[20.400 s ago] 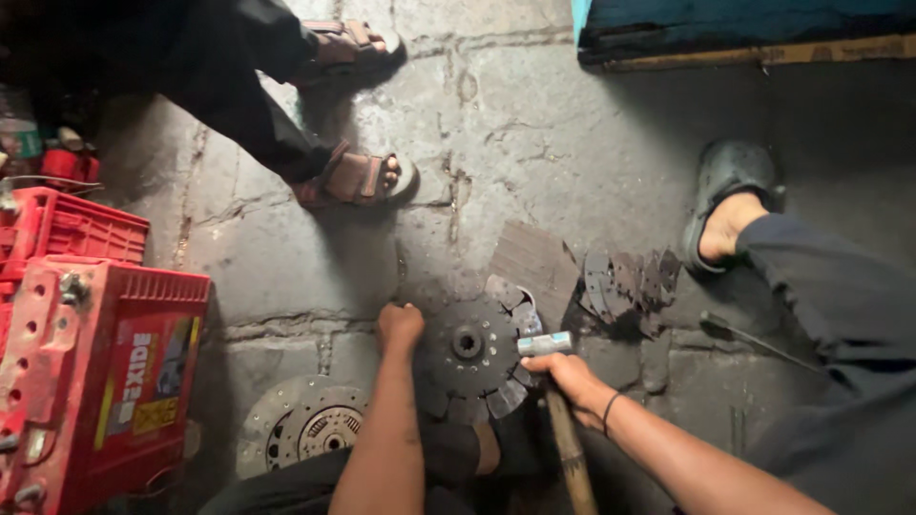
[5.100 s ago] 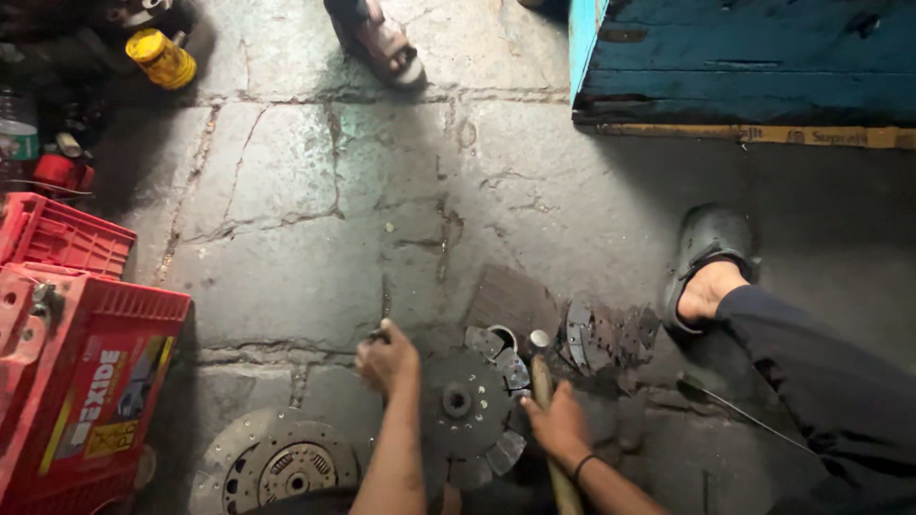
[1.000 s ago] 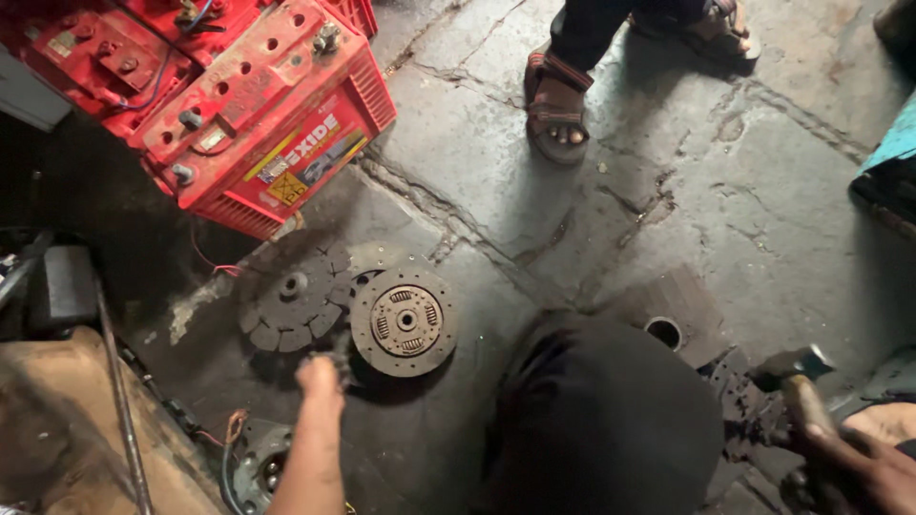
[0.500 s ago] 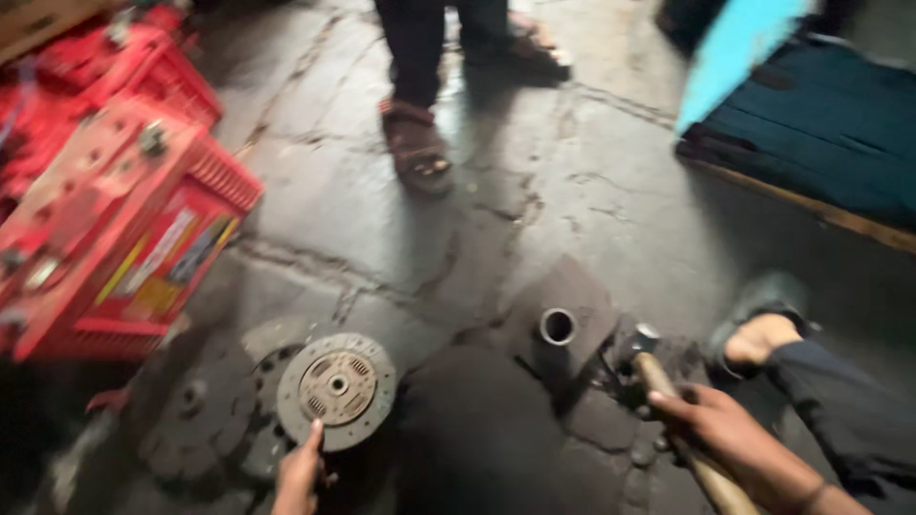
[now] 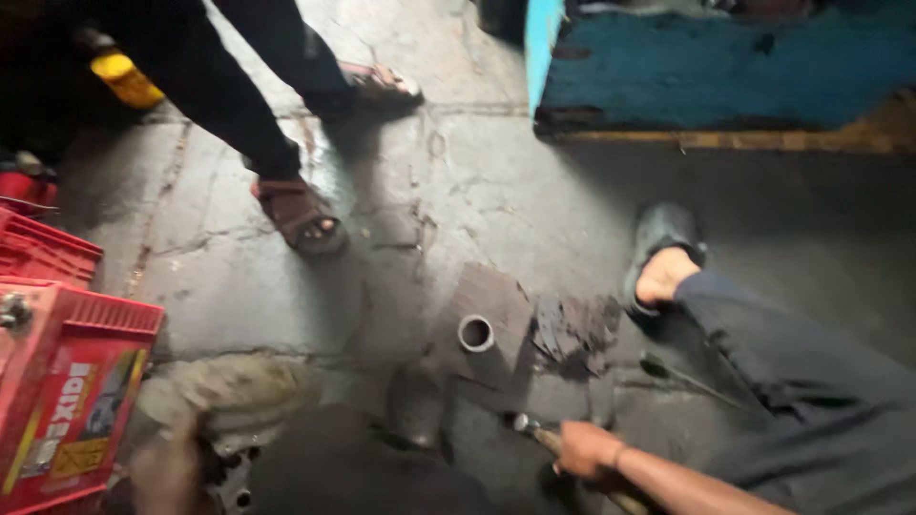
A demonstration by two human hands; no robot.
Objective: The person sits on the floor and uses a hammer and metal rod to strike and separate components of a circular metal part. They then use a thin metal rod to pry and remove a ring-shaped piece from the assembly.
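My right hand (image 5: pixel 584 448) grips the wooden handle of a hammer (image 5: pixel 530 429) low over the concrete floor, its small metal head pointing left. My left hand (image 5: pixel 164 469) is blurred at the bottom left, on or against a round metal clutch part (image 5: pixel 229 477); whether it grips it I cannot tell. A short metal ring sleeve (image 5: pixel 475 333) stands on a flat dark plate (image 5: pixel 491 305) ahead of the hammer. Torn dark lining pieces (image 5: pixel 572 329) lie right of the ring. My knee hides the floor at the bottom centre.
A red battery (image 5: pixel 67 381) and red crate (image 5: pixel 38 250) stand at left. Another person's sandalled feet (image 5: pixel 298 215) stand ahead. My right foot in a sandal (image 5: pixel 660 262) is stretched out. A blue wooden box (image 5: pixel 716 67) sits at back right. A thin tool (image 5: pixel 689 377) lies by my leg.
The view has swung right and down. The clutch disc my left hand was touching has dropped to the bottom edge, and the hammer in my right hand sits lower, nearer the ring.
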